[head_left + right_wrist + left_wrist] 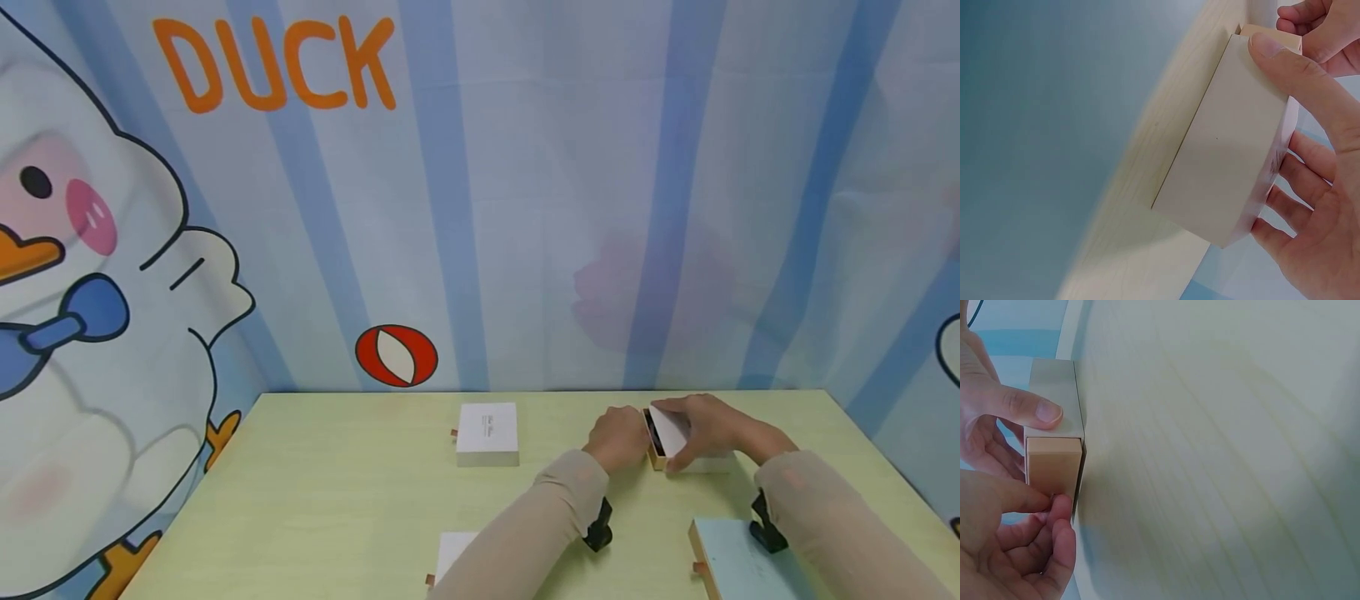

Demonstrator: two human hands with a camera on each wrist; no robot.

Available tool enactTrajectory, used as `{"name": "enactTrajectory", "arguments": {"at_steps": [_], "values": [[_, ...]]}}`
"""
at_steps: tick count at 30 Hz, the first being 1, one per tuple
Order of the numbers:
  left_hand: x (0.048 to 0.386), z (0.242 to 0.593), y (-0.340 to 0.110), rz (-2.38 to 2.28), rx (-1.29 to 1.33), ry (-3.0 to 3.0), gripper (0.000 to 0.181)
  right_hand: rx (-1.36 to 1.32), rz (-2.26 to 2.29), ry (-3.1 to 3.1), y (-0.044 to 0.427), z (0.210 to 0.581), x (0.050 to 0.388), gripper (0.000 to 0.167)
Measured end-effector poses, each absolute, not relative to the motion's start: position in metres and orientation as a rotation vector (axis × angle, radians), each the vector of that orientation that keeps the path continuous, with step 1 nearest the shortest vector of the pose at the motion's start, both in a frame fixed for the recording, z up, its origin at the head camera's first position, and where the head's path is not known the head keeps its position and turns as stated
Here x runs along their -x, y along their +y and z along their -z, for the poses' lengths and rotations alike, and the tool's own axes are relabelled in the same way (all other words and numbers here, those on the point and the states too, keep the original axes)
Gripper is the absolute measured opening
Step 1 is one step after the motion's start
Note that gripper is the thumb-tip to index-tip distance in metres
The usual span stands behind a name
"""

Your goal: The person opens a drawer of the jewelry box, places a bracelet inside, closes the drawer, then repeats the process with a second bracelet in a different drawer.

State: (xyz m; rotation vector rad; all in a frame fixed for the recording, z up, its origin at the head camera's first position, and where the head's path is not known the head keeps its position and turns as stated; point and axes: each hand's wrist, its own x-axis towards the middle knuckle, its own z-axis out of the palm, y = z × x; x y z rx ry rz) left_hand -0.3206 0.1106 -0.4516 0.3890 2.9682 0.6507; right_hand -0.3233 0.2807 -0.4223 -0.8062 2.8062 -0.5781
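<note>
A white drawer box [708, 464] lies at the back right of the table. My right hand [707, 427] grips it from above, thumb on its near side and fingers across the top, as the right wrist view shows. The tan inner drawer [1054, 464] sticks out a little at the left end, and a dark strip of its inside shows in the head view. My left hand [617, 439] pinches something small at the middle of the drawer's front, apparently its pull tab, which the fingertips almost wholly hide.
Another white box [487, 435] with a brown tab stands at the back centre. A third white box [453, 548] is partly hidden behind my left sleeve. Under my right forearm lies a light blue box [742, 562] with a brown tab. A printed curtain [525, 208] hangs behind the table.
</note>
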Motion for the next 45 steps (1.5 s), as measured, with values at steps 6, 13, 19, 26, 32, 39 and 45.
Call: {"name": "enactTrajectory", "arguments": {"at_steps": [6,13,19,26,32,39,45], "values": [[0.3213,0.4529,0.1123,-0.665,-0.409,2.962,0.034,0.816,0.58,2.807,0.2802,0.4227,0.3229,0.099],[0.3218,0.4547,0.1148,-0.654,-0.391,2.956,0.037,0.823,0.558,2.818,0.2808,0.4235,0.3237,0.099],[0.3211,0.4553,0.1156,-0.662,-0.413,2.963,0.037,0.827,0.556,2.816,0.2804,0.4229,0.3231,0.099],[0.3209,0.4556,0.1171,-0.677,-0.408,2.955,0.037,0.819,0.55,2.816,0.2795,0.4216,0.3215,0.099],[0.322,0.4564,0.1189,-0.688,-0.392,2.955,0.038,0.813,0.56,2.818,0.2796,0.4214,0.3215,0.099],[0.325,0.4598,0.12,-0.704,-0.411,2.947,0.036,0.805,0.567,2.816,0.2805,0.4214,0.3227,0.1],[0.3248,0.4602,0.1203,-0.724,-0.413,2.942,0.034,0.778,0.572,2.811,0.2799,0.422,0.3224,0.101]]}}
